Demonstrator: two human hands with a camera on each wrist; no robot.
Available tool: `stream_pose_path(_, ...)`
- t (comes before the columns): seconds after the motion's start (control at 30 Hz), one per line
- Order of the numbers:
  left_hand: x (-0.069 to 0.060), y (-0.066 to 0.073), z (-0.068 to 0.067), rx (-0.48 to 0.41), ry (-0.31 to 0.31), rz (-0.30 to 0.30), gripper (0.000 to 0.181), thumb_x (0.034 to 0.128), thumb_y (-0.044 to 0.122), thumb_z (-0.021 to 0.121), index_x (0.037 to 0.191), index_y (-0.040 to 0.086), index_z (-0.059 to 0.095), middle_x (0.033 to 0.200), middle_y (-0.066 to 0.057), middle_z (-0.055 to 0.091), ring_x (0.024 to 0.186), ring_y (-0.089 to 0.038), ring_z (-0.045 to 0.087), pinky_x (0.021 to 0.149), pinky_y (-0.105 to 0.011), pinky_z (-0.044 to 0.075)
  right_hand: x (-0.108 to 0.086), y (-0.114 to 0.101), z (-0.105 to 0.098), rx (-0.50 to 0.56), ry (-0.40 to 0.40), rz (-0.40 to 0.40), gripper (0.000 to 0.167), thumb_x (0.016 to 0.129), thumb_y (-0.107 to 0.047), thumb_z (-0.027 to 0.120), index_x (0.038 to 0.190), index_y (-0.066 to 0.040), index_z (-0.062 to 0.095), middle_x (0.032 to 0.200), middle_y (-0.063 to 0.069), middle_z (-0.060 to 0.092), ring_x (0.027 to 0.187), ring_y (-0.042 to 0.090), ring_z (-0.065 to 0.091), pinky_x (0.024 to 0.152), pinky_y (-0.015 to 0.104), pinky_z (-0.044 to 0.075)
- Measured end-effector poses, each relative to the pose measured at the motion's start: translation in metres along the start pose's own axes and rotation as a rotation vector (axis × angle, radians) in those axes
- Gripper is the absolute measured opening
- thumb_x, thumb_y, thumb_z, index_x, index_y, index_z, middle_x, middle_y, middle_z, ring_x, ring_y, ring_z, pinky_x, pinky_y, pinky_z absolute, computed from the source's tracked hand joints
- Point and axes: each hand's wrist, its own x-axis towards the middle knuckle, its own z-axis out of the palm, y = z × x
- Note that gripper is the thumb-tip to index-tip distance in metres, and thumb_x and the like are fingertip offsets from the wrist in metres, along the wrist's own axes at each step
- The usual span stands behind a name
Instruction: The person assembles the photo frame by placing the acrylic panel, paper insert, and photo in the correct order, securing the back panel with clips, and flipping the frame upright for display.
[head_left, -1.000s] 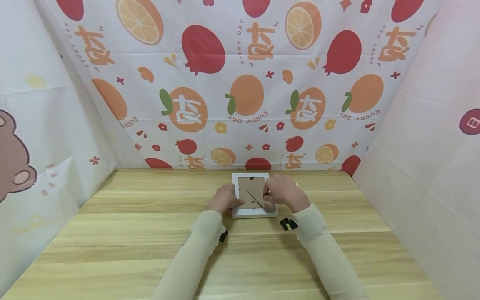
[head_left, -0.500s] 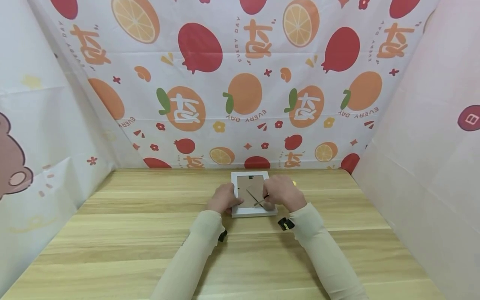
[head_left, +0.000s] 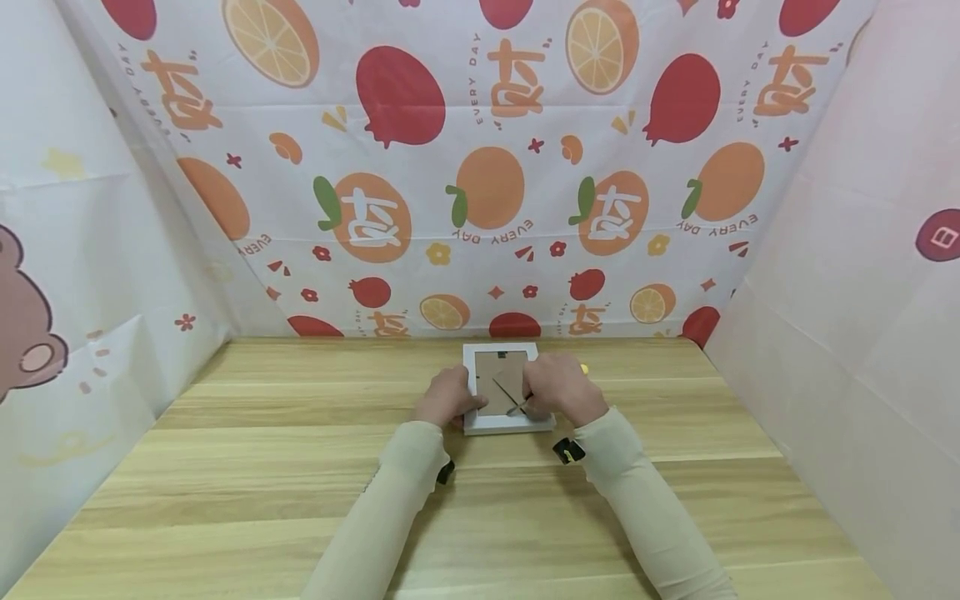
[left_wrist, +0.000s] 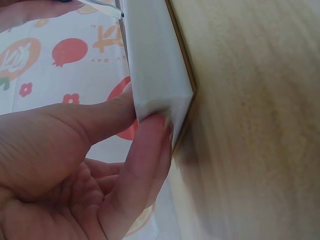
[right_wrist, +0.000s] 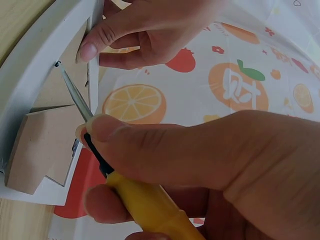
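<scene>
Evidently, the wooden table [head_left: 225,467] is bearing the white frame [head_left: 502,424], which is lying with its brown backing [head_left: 491,367] up, between both hands. At its nine o'clock the left hand [head_left: 446,398] is pinching the rim; at its three o'clock the right hand [head_left: 561,388], whose fingers are nearer the working spot, is gripping the yellow-handled tool [right_wrist: 145,200]. That tool's long axis is running from two o'clock down to eight, its metal tip [right_wrist: 73,90] meeting, or nearly meeting, a small dark tab [right_wrist: 57,63] at the frame's six o'clock inner edge; actual contact isn't showing clearly.
</scene>
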Motion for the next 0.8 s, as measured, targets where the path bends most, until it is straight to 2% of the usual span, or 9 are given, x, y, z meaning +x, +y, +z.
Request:
stream_pose_path(0.17,-0.0002,0.0024,0.0009,-0.007,-0.013,-0.011,0.032,0.0916,0.024,0.080,0.100,-0.001,0.063,0.078,-0.012,0.063,0.049,-0.017,0.058,0.040,-0.023,0.045,-0.0012,-0.0025,0.0009,-0.035,0.003,0.020,0.053,0.087,-0.001,0.066,0.048,-0.021,0.035,0.054,-0.007,0.019,0.054,0.010,0.024,0.048,0.024,0.015)
stream_pose_path(0.5,0.0010,0.0025,0.0001,0.020,-0.015,0.004,0.031,0.0922,0.025,0.079,0.096,0.000,0.061,0.075,-0.012,0.064,0.047,-0.016,0.060,0.040,-0.023,0.045,-0.0019,-0.0084,-0.0004,-0.093,0.015,0.047,0.053,0.090,-0.007,0.069,0.050,-0.019,0.036,0.053,-0.006,0.020,0.052,0.010,0.023,0.046,0.024,0.017)
stream_pose_path(0.8,0.0023,0.0013,0.0004,-0.008,-0.019,-0.003,0.032,0.0924,0.024,0.079,0.103,-0.001,0.062,0.081,-0.013,0.064,0.049,-0.017,0.060,0.041,-0.024,0.048,-0.0012,-0.0081,0.0008,-0.114,0.029,0.030,0.050,0.092,-0.008,0.067,0.051,-0.019,0.040,0.055,-0.006,0.023,0.053,0.010,0.027,0.046,0.024,0.020)
